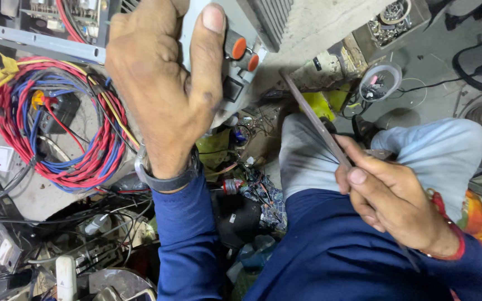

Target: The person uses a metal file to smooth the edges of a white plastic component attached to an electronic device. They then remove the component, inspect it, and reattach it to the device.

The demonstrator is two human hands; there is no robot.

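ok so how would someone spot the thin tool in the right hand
Start at the grey machine casing with two orange knobs, gripped by the left hand. Go right to the right hand above the pale trouser knee. The flat metal strip runs from it diagonally up-left: long, straight, dull brown, unlike the coiled wires.

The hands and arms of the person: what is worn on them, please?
Both arms are in dark blue long sleeves. The left hand has a dark wristwatch with a grey band at the wrist. The right hand has a red thread bracelet at its wrist. Both hands are bare, without gloves.
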